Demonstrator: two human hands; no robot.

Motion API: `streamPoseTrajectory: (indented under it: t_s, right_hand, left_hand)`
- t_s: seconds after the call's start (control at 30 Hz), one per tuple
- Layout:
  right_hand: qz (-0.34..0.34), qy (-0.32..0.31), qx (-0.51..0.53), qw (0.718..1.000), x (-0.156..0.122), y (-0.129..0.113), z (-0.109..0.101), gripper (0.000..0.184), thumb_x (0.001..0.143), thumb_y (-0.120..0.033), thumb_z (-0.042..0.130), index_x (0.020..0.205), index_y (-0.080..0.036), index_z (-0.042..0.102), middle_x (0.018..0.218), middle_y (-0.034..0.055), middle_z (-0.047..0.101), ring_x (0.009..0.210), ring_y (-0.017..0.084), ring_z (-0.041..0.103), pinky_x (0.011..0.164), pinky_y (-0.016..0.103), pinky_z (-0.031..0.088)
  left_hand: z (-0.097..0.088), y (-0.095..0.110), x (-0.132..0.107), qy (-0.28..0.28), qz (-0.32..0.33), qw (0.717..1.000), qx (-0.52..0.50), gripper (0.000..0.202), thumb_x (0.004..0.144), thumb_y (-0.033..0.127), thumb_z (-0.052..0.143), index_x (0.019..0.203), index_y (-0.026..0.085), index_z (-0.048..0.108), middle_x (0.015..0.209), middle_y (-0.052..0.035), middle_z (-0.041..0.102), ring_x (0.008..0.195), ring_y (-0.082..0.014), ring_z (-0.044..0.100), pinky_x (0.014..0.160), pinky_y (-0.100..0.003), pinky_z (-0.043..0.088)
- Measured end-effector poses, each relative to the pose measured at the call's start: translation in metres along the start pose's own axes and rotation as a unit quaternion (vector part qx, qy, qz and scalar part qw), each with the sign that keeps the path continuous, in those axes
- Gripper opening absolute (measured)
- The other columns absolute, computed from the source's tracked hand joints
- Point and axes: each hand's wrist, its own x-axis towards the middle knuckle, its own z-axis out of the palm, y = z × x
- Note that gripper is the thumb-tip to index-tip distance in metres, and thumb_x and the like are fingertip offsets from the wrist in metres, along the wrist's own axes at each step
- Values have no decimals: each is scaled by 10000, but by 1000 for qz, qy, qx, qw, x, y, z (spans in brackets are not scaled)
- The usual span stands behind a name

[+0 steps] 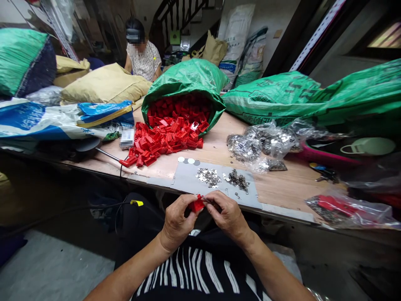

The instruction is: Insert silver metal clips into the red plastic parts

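Between thumb and fingers, my left hand (179,217) grips a small red plastic part (196,205) in front of my body, just off the table edge. My right hand (227,213) is pinched against the part's right side on a thin dark piece (206,200), whose kind I cannot make out. Beyond my hands, a grey mat (184,177) carries a pile of shiny flat metal pieces (208,177) and a darker pile of small metal parts (238,180). Red plastic parts like the held one (166,136) spill from a green sack (191,75) onto the table.
Clear bags of metal pieces (263,144) lie right of the mat, with another bag (351,209) near the front edge. A red-handled tool (117,160) lies left. Green sacks (275,96) and a tan sack (106,83) line the back. A person (145,58) sits beyond.
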Motion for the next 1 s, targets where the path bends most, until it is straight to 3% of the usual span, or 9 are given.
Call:
streamPoseTrajectory:
  t_s: [0.23,0.4,0.57,0.83,1.0]
  right_hand:
    - [75,-74,70,992,1,-2,-9,169,920,-270,503,917,-206,660,832,41,642,762,160,600,696,269,485]
    - [152,-42,136,978,-2,10,-11,186,907,-361,522,940,-199,608,840,20,604,787,156,563,727,262,468]
    - [175,-55,172,968,-5,15,-3,208,873,-404,570,837,-201,542,797,-11,527,757,136,497,716,245,431]
    - [245,-111,284,921,-6,18,6,347,769,-471,678,765,-192,471,687,-49,413,623,99,357,570,230,312]
    - [267,-115,322,901,-15,23,13,387,740,-483,703,762,-202,438,674,-57,393,586,88,310,529,228,265]
  left_hand:
    - [0,-2,-3,-3,56,997,47,301,775,126,659,1043,262,683,998,-50,720,936,-219,654,898,-327,477]
    - [-1,-2,-3,-11,50,997,56,293,785,135,652,1049,260,675,1001,-53,715,943,-217,650,898,-330,476]
    - [-2,0,-4,-12,38,998,41,290,757,120,677,1014,254,696,979,-55,724,925,-218,663,881,-320,495]
    - [1,-8,-5,-28,211,965,151,339,764,56,639,1055,227,604,922,-11,731,870,-170,696,1001,-409,488]
    - [3,-11,-12,-34,212,960,178,344,738,27,649,1014,224,590,890,-8,725,878,-172,697,933,-359,538]
